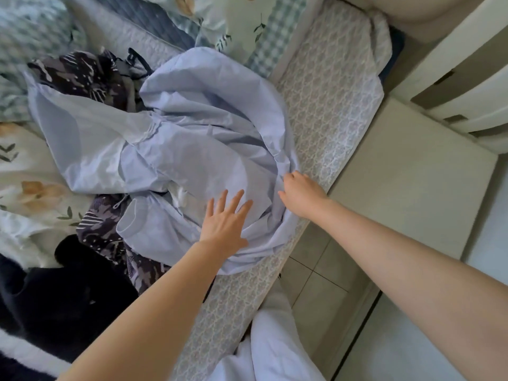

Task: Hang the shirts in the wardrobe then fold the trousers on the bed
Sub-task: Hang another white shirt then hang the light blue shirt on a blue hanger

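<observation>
The shirt (192, 138) lies on the bed (330, 92), near its right edge; a second garment (82, 75) lies partly under the shirt, showing behind it and before it at the left; the left hand (224, 224) rests flat on the shirt's near part; the right hand (301, 195) grips its right edge; the floor (316, 284) lies right of the bed.

matt creased cloth shirt (192, 138), quilted bed cover (330, 86)

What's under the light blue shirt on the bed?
Some dark patterned fabric pokes out under the light blue shirt at its upper-left and lower-left edges. Whether that is one garment or two, and anything beneath, is covered.
</observation>
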`<state>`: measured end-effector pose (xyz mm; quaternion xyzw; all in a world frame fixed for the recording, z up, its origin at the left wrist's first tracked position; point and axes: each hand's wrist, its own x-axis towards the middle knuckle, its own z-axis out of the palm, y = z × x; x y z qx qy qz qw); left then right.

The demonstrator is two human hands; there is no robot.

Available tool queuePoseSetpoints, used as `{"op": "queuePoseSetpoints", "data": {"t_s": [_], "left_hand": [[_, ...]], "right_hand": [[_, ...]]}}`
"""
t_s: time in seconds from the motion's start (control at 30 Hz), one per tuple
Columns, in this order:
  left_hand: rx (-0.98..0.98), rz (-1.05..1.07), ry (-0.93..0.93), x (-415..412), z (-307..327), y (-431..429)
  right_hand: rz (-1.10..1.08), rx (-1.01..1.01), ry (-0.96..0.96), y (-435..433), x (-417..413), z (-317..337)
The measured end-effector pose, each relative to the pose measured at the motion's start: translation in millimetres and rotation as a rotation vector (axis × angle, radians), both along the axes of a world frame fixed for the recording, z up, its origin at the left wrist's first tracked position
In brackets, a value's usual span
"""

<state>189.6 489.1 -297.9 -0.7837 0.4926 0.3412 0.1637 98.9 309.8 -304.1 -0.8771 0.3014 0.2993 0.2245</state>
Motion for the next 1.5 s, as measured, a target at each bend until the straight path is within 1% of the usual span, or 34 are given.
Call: {"op": "queuePoseSetpoints", "data": {"t_s": [0.17,0.3,0.4,0.5,0.53,0.63,0.7,0.8,0.87,0.93,1.0,1.1,1.2,1.3,1.4,1.5], "left_hand": [[-0.010,-0.053,-0.035,2,-25,-6],[-0.015,-0.085,-0.081,7,-39,-3],[-0.041,-0.092,-0.057,7,-48,1],[-0.174,-0.103,-0.053,8,-58,12],[-0.212,-0.070,-0.040,10,-60,16],[-0.117,0.062,0.022,11,-61,23],[-0.174,0.145,0.044,14,-59,28],[-0.226,0.320,0.105,16,-52,34],[-0.180,0.436,0.160,15,-45,38],[-0.163,0.551,0.208,13,-37,42],[-0.166,0.656,0.249,8,-27,46],[-0.229,0.701,0.291,-3,-8,47],[-0.290,0.716,0.345,-16,14,49],[-0.300,0.682,0.368,-24,35,55],[-0.342,0.622,0.332,-29,53,64],[-0.408,0.597,0.299,-34,71,73]], "right_hand": [[-0.108,0.043,-0.044,-19,24,-30],[-0.239,0.065,-0.029,-26,35,-54],[-0.351,0.125,-0.004,-28,36,-71],[-0.383,0.159,0.039,-29,34,-85],[-0.363,0.144,0.059,-28,34,-88],[-0.297,0.109,0.098,-24,30,-95],[-0.276,0.126,0.083,-20,25,-97],[-0.307,0.150,0.031,-12,17,-90],[-0.349,0.142,-0.006,-6,12,-86],[-0.452,0.134,-0.050,0,7,-83],[-0.609,0.150,-0.071,6,1,-79],[-0.837,0.307,-0.002,18,-8,-69],[-0.950,0.460,0.054,29,-16,-61],[-1.020,0.493,-0.061,35,-18,-44],[-1.106,0.528,-0.292,40,-21,-7],[-1.084,0.500,-0.494,47,-29,40]]}}
